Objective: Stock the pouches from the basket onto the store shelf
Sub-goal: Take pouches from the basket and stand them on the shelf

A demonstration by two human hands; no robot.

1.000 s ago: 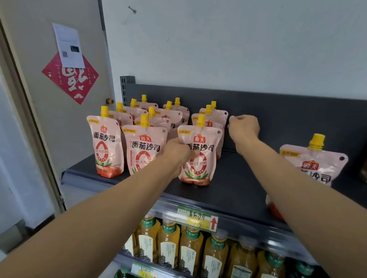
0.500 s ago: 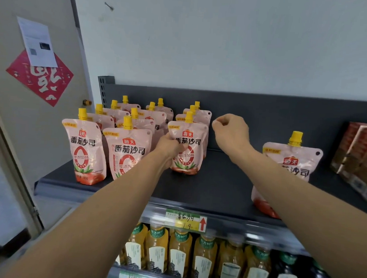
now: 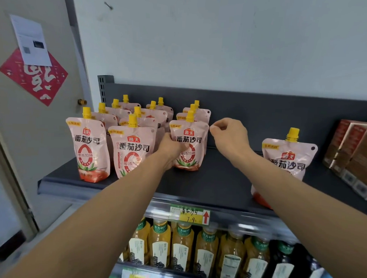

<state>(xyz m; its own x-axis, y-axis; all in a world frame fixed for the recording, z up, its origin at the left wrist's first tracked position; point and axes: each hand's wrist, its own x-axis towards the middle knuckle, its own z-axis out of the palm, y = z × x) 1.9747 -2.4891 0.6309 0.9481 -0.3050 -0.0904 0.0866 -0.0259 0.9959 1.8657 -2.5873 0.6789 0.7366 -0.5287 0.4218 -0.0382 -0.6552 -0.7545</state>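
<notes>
Several pink tomato-sauce pouches with yellow caps stand in rows at the left of the dark shelf. My left hand grips the left edge of the front pouch of the third row, which stands upright on the shelf. My right hand hovers just right of that pouch's top corner, fingers curled, holding nothing. One more pouch stands alone at the right, partly behind my right forearm. The basket is out of view.
Brown boxes sit at the shelf's right end. Bare shelf lies between the third row and the lone pouch. Below, behind a price tag, stand tea bottles. A door with a red paper is at left.
My left hand has stayed on the front pouch of the third row. My right hand has stayed beside the pouch's top corner. The view shifted a little.
</notes>
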